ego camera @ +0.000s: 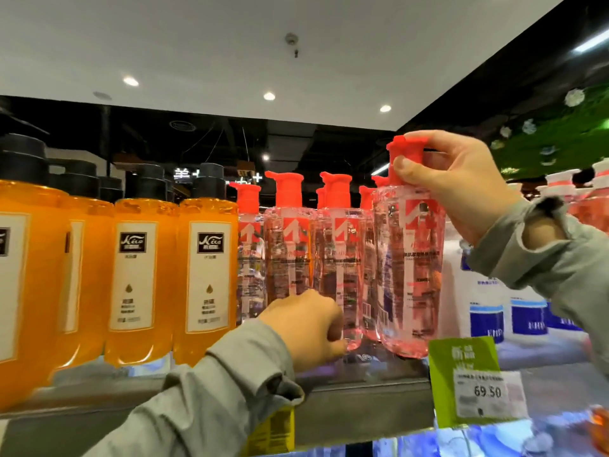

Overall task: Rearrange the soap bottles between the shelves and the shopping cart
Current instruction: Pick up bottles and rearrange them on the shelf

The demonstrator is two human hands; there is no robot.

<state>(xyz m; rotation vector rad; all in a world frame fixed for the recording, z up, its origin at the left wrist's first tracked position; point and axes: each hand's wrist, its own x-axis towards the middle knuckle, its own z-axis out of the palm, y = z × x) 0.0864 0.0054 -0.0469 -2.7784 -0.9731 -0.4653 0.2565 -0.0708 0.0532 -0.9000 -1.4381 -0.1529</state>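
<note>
A pink soap bottle (410, 265) is pinched at its red pump by the right hand (461, 183); a shelved bottle (342, 258) is gripped low by the left hand (309, 328). The lower-right price tag (487, 390) reads "69.50".

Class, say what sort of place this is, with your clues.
Most likely a shop's toiletries aisle: rows of identical orange bottles and pink pump bottles on a shelf, with a price tag reading 69.50.

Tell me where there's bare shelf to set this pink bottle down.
Bare shelf shows only as a front strip between the left hand and the pink bottle held by the right hand. Orange bottles pack the left, the pink row stands tight behind, and white packs crowd the right.
</note>
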